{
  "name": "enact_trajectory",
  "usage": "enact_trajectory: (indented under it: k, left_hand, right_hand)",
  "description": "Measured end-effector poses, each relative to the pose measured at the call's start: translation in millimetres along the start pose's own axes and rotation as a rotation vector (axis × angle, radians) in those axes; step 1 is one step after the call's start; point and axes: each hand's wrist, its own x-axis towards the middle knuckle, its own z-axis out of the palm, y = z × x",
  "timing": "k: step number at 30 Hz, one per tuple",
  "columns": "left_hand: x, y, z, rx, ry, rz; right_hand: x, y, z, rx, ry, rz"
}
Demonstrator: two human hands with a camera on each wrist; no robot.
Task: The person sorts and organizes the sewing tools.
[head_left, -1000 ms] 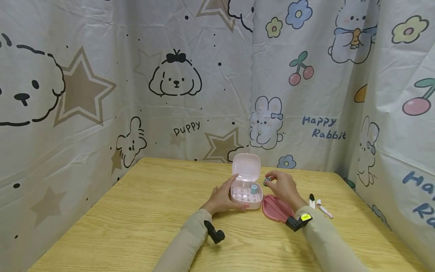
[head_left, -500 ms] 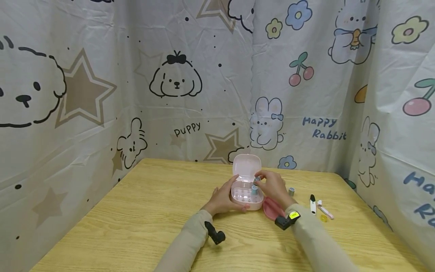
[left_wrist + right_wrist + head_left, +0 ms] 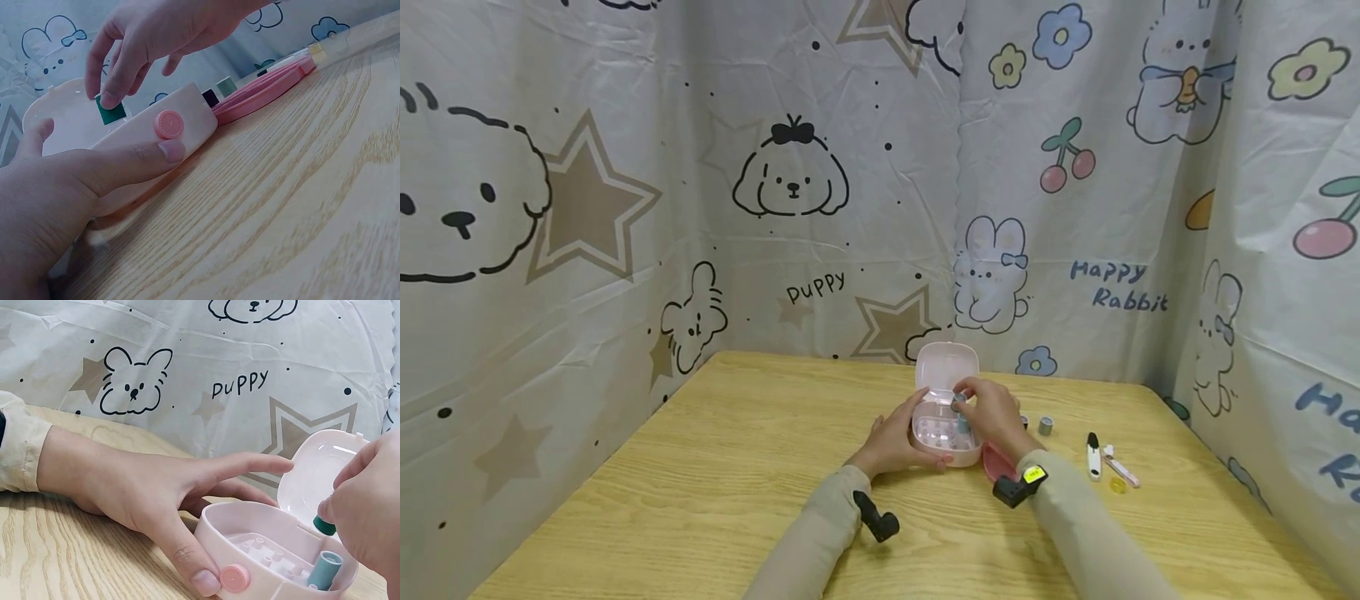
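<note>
A green spool (image 3: 324, 525) hangs over the rear of the pink box (image 3: 265, 587), just short of the raised lid (image 3: 312, 475). The right hand (image 3: 992, 408) pinches it between thumb and forefinger, nearly closed on so small a thing, perhaps to leave its lower end free. Beneath, a blue-green spool (image 3: 326, 570) stands among short pegs (image 3: 265, 553), which I take to be there to stop spools from rolling about.

The left hand (image 3: 891, 435) spreads its thumb and fingers round the box, thumb along the front beside a round pink button (image 3: 235, 578), presumably to steady it. (That button has faint marks, too small for me to read.)

To the right, a deeper pink tray (image 3: 262, 94) lies flat, partly hidden in the head view by the right arm. A grey spool (image 3: 1046, 426) stands past it, near a dark one (image 3: 1024, 422); beyond them lie a black-tipped white tool (image 3: 1093, 458), a slim pink tool (image 3: 1122, 465) and a yellow disc (image 3: 1117, 485), set apart, probably for easy picking.

I spot no brand. The curtain (image 3: 917, 200) reads "puppy" and, farther right, "Happy Rabbit".
</note>
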Motion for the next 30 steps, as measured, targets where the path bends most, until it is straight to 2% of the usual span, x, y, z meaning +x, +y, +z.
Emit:
enact_trajectory:
  k: [10, 30]
  left_hand:
    - [-1.4, -0.7, -2.6, -0.002, 0.003, 0.003]
    - [0.4, -1.8, 1.4, 0.011, 0.005, 0.019]
  right_hand:
    - [4.0, -6.3, 9.5, -0.029, -0.008, -0.023]
    - [1.0, -2.4, 20.8, -0.117, -0.044, -0.058]
